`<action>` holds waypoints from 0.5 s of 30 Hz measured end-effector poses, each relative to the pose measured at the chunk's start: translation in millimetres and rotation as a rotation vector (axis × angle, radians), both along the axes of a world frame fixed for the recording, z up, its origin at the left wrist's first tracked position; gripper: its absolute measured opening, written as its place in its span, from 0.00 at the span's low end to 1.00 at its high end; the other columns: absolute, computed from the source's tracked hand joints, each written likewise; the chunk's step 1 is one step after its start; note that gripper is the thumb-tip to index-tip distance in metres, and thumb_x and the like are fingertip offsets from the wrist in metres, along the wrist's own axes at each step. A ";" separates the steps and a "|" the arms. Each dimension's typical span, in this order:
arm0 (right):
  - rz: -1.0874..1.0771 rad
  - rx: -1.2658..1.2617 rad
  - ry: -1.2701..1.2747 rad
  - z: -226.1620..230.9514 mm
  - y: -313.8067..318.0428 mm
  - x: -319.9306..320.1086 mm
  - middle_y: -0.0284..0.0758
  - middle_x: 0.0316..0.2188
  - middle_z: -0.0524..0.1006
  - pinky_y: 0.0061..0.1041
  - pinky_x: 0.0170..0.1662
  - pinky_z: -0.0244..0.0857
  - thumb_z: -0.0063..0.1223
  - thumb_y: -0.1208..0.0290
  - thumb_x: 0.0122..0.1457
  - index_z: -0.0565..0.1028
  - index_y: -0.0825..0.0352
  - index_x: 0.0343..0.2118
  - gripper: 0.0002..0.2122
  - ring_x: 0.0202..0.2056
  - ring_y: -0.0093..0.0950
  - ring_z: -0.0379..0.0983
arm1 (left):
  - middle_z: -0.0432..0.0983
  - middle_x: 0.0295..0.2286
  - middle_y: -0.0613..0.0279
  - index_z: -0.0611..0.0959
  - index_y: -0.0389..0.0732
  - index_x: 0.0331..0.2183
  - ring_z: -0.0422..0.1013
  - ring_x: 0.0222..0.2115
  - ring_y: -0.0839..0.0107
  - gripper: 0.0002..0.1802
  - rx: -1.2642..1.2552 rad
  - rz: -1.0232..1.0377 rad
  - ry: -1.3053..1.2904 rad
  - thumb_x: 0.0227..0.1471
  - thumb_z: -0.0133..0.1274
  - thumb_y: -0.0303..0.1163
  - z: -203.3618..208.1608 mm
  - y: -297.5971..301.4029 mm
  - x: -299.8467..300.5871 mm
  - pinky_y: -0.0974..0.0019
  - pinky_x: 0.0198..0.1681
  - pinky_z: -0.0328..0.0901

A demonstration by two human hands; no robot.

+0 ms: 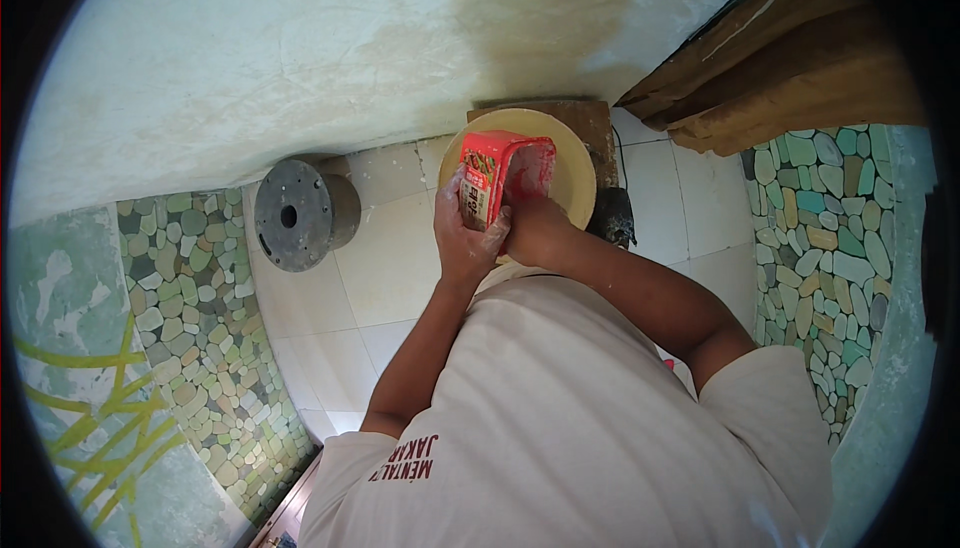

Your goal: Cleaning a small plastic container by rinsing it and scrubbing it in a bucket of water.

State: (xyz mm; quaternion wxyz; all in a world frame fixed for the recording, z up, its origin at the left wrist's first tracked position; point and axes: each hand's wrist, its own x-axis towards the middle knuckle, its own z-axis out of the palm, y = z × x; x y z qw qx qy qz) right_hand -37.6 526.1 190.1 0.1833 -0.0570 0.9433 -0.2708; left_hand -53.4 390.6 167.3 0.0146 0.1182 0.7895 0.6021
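Observation:
A red rectangular tub with a printed label is tilted over a pale yellow basin, its open mouth facing right. Pale, powdery residue coats the inside of the tub. My left hand is closed around the tub's lower left side, with whitish smears on the fingers. Reaching into the mouth of the tub is my right hand; its fingers are hidden there, and whether they hold anything does not show.
The basin stands on a brown board against a stained pale wall. A grey spool-like drum lies left on the white floor tiles. A dark object with a cord sits right of the basin. A brown cloth hangs at upper right.

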 end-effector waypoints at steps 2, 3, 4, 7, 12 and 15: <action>-0.002 0.084 -0.127 -8.1 0.5 1.9 0.43 0.30 0.79 0.41 0.35 0.72 0.53 0.62 0.48 0.77 0.63 0.35 0.13 0.33 0.42 0.77 | 0.68 0.45 0.50 0.65 0.31 0.53 0.67 0.46 0.61 0.40 -0.030 -0.018 -0.015 0.42 0.64 0.39 -3.1 -0.7 1.9 0.61 0.51 0.62; -0.004 0.084 -0.126 -11.5 5.3 3.4 0.43 0.30 0.79 0.41 0.35 0.72 0.53 0.62 0.48 0.77 0.63 0.35 0.13 0.33 0.42 0.77 | 0.69 0.45 0.52 0.64 0.31 0.53 0.68 0.46 0.64 0.40 -0.060 -0.034 -0.033 0.44 0.63 0.40 -4.7 -1.4 2.6 0.62 0.50 0.63; 0.025 0.125 -0.136 -5.4 10.4 1.8 0.43 0.30 0.79 0.40 0.36 0.72 0.52 0.64 0.49 0.78 0.65 0.34 0.13 0.33 0.41 0.78 | 0.69 0.45 0.52 0.64 0.31 0.53 0.68 0.46 0.64 0.40 -0.061 -0.029 -0.034 0.44 0.63 0.40 -4.3 -3.5 1.7 0.62 0.50 0.63; 0.036 0.210 -0.087 8.2 29.2 -4.6 0.43 0.28 0.79 0.39 0.36 0.73 0.51 0.66 0.49 0.79 0.66 0.32 0.11 0.32 0.39 0.78 | 0.69 0.45 0.50 0.65 0.31 0.53 0.69 0.45 0.63 0.38 -0.128 -0.091 0.068 0.43 0.62 0.37 -1.5 -5.6 0.1 0.62 0.50 0.63; 0.098 0.346 -0.086 10.7 51.3 -21.4 0.42 0.30 0.79 0.39 0.35 0.73 0.51 0.66 0.49 0.79 0.64 0.31 0.10 0.33 0.37 0.78 | 0.69 0.43 0.47 0.68 0.35 0.52 0.68 0.44 0.53 0.40 -0.187 -0.104 -0.045 0.38 0.63 0.42 9.5 -0.3 3.2 0.59 0.49 0.63; 0.278 0.365 -0.158 11.4 55.1 -20.1 0.40 0.33 0.79 0.38 0.35 0.73 0.52 0.66 0.48 0.78 0.63 0.36 0.12 0.35 0.37 0.78 | 0.70 0.42 0.47 0.69 0.35 0.51 0.69 0.43 0.54 0.40 -0.107 -0.105 -0.058 0.37 0.64 0.41 6.3 0.0 6.2 0.59 0.47 0.64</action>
